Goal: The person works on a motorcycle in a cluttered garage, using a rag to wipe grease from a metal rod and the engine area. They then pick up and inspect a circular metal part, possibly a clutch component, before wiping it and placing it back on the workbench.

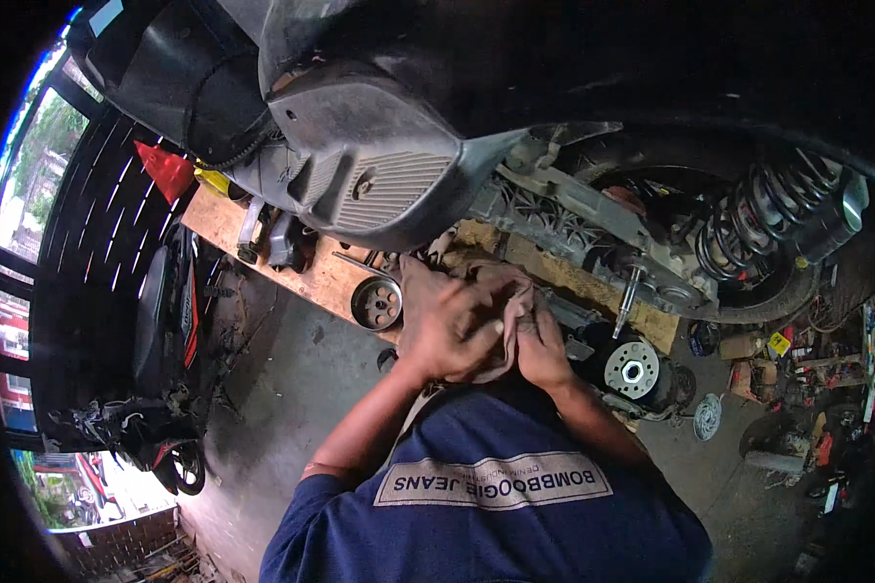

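Note:
Both my hands are on a crumpled greyish-brown cloth [501, 279] beside the underside of a scooter. My left hand [449, 335] is closed on the left part of the cloth, its fingers slightly blurred. My right hand [542, 347] grips the right edge with fingers bent into the folds. Whatever lies under the cloth is hidden. Just left of it, a round metal clutch drum [376, 304] with holes rests on the wooden board [335, 282]. To the right, a round metal plate [633, 370] with a ring of holes sits on a dark part.
Above my hands hangs the scooter's grey ribbed footboard [389, 189]. Its engine casing [554, 223], rear tyre [787, 296] and coil spring [758, 214] extend rightward. A parked motorbike [160, 330] stands at left. Tools and parts [817, 389] clutter the right side.

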The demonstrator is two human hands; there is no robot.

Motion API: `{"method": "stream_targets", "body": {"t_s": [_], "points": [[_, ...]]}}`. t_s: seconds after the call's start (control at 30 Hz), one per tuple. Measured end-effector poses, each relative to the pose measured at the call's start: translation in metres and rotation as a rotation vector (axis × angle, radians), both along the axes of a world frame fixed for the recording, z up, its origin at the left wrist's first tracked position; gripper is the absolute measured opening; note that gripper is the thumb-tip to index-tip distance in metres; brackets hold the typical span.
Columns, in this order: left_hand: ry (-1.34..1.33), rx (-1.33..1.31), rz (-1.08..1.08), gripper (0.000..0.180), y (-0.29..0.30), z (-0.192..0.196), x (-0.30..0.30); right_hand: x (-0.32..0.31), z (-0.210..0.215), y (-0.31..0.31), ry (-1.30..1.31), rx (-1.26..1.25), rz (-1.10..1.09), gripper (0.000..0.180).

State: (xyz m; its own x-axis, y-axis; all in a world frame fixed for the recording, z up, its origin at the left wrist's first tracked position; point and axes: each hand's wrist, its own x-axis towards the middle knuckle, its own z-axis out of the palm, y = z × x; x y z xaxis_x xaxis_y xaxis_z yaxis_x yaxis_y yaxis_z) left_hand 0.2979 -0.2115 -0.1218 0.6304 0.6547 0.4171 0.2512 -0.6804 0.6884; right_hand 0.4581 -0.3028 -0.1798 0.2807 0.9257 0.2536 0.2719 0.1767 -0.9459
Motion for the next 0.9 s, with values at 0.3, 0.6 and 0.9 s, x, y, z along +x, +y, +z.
{"method": "stream_targets", "body": {"t_s": [0.3,0.6,0.9], "points": [[-0.085,0.231,0.587,0.044,0.088,0.01,0.038,0.003,0.009,-0.002,0.061,-0.11,0.066,0.04],[-0.228,0.066,0.588,0.038,0.095,0.008,0.043,0.005,0.014,-0.001,0.164,-0.13,-0.005,0.04],[-0.343,0.049,0.644,0.042,0.093,-0.003,0.05,0.003,-0.001,-0.002,0.142,-0.122,0.033,0.037]]}}
